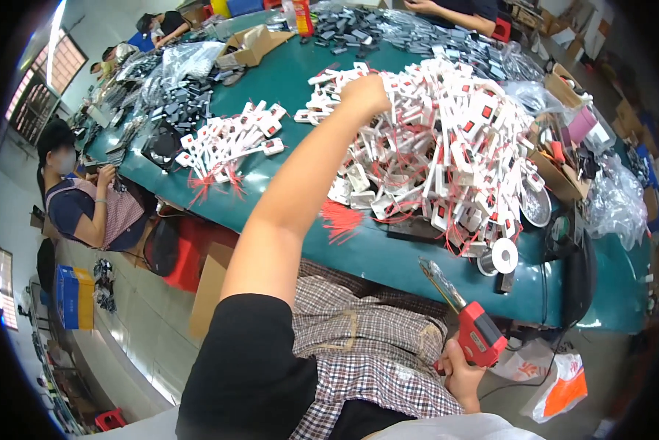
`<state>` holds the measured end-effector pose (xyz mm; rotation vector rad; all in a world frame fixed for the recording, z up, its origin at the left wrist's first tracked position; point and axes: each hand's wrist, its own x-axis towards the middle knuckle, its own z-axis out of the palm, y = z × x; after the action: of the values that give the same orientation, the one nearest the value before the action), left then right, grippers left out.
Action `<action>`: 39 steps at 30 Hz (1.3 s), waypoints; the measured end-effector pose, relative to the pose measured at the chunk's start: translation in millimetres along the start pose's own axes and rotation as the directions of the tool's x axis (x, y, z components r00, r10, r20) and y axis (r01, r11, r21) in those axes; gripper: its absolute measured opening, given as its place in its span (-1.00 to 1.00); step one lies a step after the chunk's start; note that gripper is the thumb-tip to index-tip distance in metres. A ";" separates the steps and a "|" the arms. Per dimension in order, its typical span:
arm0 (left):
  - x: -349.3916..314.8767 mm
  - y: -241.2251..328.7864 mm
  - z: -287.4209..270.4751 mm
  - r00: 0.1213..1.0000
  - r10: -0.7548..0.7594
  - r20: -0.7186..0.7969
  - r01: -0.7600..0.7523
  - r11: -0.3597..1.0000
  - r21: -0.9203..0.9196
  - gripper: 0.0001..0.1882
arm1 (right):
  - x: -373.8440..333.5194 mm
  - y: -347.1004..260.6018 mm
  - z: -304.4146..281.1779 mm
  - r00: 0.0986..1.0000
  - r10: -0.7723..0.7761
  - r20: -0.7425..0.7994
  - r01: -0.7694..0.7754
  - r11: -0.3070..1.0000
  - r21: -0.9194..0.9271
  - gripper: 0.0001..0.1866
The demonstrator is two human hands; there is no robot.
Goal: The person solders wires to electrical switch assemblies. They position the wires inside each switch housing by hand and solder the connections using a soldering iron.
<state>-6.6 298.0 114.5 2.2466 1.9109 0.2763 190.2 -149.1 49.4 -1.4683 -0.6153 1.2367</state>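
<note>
My left arm stretches far over the table, and my left hand point(366, 97) rests at the upper left of a big pile of white plastic parts point(417, 147). These parts have slim stems, small red switches and thin red wires. The fingers are curled down out of sight, so I cannot see whether they grip a part. Low at the right, my right hand point(461, 372) is closed around the handle of a red and black soldering gun point(482, 334), whose metal tip points up toward the table edge. A spool of solder wire point(502, 257) stands beyond that tip.
A smaller group of white parts point(230, 143) lies left of my arm, on the green table point(271, 183). Cut red wires point(340, 220) sit near the front edge. Grey parts point(351, 29) cover the far end. A seated person point(72, 183) works at the left; a cardboard box point(564, 172) stands right.
</note>
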 end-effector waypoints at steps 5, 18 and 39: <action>16.8 -2.2 34.2 0.991 -0.004 -0.136 0.008 0.999 0.035 -0.66 | 5.9 8.5 2.0 1.000 -0.031 0.005 0.031 0.999 0.016 -0.86; -59.0 -12.3 11.8 0.955 0.054 -0.293 -0.202 0.840 -0.504 -0.78 | -6.4 20.8 1.1 0.993 -0.071 -0.092 0.071 0.997 -0.003 -0.85; -188.4 -14.7 121.2 0.964 0.266 0.015 -0.191 0.728 -0.658 -0.74 | -30.4 17.7 7.5 0.984 -0.169 -0.061 0.161 0.981 -0.110 -0.87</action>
<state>-19.3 112.4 -11.3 1.9353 1.1970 0.7178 169.2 -178.0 44.9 -1.5082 -0.7488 1.0337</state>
